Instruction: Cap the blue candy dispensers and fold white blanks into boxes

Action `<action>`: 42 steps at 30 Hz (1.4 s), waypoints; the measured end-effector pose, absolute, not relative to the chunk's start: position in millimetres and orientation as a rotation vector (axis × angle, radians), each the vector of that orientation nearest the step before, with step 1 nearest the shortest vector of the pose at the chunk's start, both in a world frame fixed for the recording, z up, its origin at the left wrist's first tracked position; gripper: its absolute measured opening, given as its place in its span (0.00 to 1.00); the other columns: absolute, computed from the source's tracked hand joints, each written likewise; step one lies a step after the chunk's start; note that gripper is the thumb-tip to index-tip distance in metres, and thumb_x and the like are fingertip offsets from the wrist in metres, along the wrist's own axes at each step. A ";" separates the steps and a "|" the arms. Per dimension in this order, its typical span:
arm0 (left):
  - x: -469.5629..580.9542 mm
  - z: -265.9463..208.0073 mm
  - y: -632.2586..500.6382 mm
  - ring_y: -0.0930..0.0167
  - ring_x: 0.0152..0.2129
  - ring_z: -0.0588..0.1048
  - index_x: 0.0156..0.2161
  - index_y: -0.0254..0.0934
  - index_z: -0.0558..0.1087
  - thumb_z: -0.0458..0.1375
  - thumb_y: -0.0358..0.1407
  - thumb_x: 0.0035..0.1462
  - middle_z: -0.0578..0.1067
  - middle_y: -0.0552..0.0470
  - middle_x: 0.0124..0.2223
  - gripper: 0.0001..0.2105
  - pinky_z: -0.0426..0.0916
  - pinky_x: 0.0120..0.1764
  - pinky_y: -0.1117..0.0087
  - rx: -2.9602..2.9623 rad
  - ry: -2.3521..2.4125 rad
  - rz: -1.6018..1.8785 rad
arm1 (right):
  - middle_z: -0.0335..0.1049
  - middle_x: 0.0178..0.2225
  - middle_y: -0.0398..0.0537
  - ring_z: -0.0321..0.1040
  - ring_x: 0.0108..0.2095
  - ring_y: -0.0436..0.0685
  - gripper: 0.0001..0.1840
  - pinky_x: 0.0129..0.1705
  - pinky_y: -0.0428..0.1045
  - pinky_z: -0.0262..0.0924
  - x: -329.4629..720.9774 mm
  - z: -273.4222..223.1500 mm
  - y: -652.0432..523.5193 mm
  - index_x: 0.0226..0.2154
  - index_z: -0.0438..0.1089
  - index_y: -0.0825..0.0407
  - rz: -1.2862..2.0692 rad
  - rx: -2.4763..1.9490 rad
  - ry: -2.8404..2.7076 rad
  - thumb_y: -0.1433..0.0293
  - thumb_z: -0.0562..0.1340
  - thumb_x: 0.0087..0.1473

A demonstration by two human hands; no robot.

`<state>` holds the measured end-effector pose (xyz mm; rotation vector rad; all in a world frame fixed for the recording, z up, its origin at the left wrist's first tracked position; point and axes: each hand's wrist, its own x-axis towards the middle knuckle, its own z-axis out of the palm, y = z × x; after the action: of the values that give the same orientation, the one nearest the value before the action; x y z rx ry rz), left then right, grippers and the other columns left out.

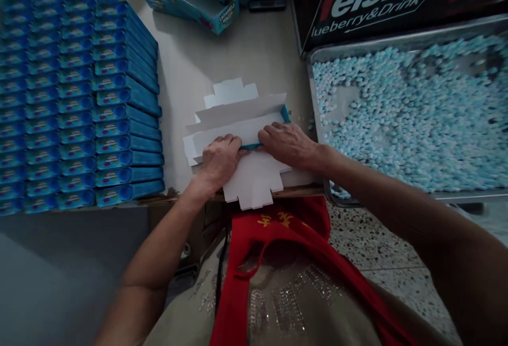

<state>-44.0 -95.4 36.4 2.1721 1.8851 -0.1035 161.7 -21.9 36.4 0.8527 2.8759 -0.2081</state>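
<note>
A partly folded candy carton (pixel 246 130), white inside with blue showing at its right end, lies in front of me. My left hand (pixel 222 158) grips its near wall on the left, fingers curled over the edge. On the right, my right hand (pixel 288 144) holds the same wall close to the raised blue corner, its fingertips bent inward. The carton's left end lies flat with its flaps spread. Under it rest flat white carton blanks (pixel 254 179), whose tabs stick out toward my body and at the far side. My thumbs are mostly hidden.
Stacked blue candy boxes (pixel 130 118) fill the table's left side. Folded blue cartons (pixel 198 5) lie at the back. A metal tray (pixel 313 97) of blue and white candies (pixel 397 124) stands right, before a black printed box (pixel 373 2). The table edge (pixel 301 192) runs near my apron.
</note>
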 end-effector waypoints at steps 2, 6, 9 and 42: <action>-45.5 38.6 -95.7 0.55 0.48 0.75 0.47 0.39 0.75 0.55 0.43 0.70 0.79 0.40 0.49 0.11 0.69 0.46 0.58 2.187 1.859 -0.120 | 0.75 0.45 0.58 0.68 0.46 0.63 0.12 0.40 0.53 0.53 166.8 39.6 -17.8 0.49 0.71 0.54 -0.251 0.796 2.866 0.68 0.55 0.70; -50.6 33.0 -103.4 0.56 0.48 0.75 0.46 0.42 0.77 0.53 0.37 0.70 0.79 0.41 0.48 0.09 0.70 0.47 0.57 2.265 1.829 -0.063 | 0.76 0.45 0.56 0.71 0.45 0.61 0.12 0.41 0.52 0.56 171.3 41.1 -13.5 0.47 0.73 0.51 -0.332 0.734 2.827 0.75 0.56 0.66; -58.1 28.8 -104.3 0.56 0.46 0.76 0.46 0.43 0.77 0.53 0.38 0.71 0.80 0.42 0.46 0.10 0.70 0.45 0.58 2.326 1.754 -0.029 | 0.78 0.44 0.54 0.73 0.43 0.60 0.12 0.41 0.52 0.58 165.6 42.2 -10.2 0.47 0.74 0.51 -0.446 0.720 2.769 0.76 0.59 0.64; -66.4 54.1 -103.3 0.61 0.37 0.77 0.40 0.40 0.78 0.50 0.42 0.73 0.80 0.45 0.39 0.16 0.65 0.36 0.63 1.896 2.102 0.102 | 0.78 0.44 0.50 0.70 0.44 0.59 0.17 0.43 0.52 0.60 116.3 47.3 -16.2 0.51 0.76 0.49 -0.795 0.954 2.971 0.73 0.53 0.70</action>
<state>-66.4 -103.3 54.1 1.8961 2.1017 0.1024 116.3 -16.2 47.3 0.9536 2.9714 -0.7948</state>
